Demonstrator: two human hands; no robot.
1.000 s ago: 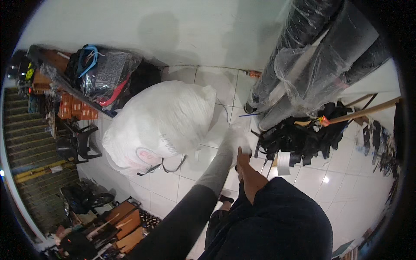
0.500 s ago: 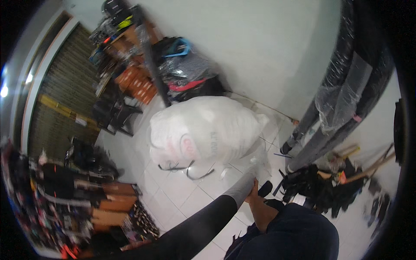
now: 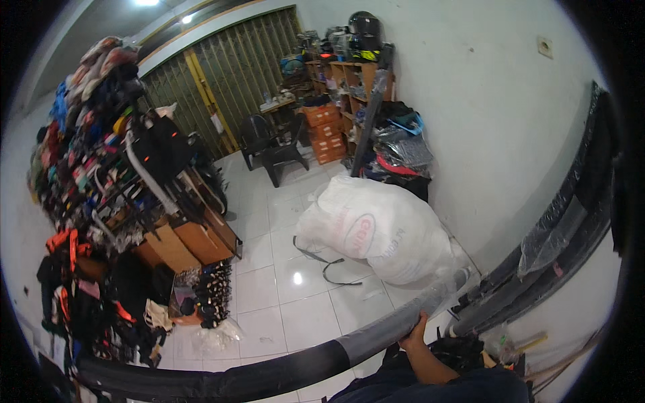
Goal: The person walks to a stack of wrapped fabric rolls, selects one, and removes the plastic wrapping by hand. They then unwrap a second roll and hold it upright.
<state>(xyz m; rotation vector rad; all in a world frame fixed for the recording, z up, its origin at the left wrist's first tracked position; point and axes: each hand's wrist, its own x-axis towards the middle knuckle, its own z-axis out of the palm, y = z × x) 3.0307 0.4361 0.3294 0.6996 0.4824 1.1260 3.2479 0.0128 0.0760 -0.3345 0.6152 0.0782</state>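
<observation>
A long black roll (image 3: 289, 371), apparently of fabric, stretches across the lower part of the view from the left to the right of centre. Clear plastic wrap covers its right-hand stretch, which ends close to a big white sack (image 3: 383, 228) on the floor. My right hand (image 3: 415, 334) is closed round the plastic-wrapped part, with my bare forearm coming up from a dark blue sleeve. My left hand does not show. The sack is bulging and lies on its side, with black straps (image 3: 329, 265) loose on the tiles beside it.
Wrapped long rolls (image 3: 557, 228) lean along the right wall. A tall heap of clothes and goods (image 3: 87, 154) fills the left side. Black plastic chairs (image 3: 272, 144), orange boxes (image 3: 324, 131) and a shelf (image 3: 356, 84) stand at the back, before a folding metal door (image 3: 228, 74).
My view has turned and levelled, bringing more of the left side and the back into sight. The roll lies more nearly crosswise now, with my right hand still round it.
</observation>
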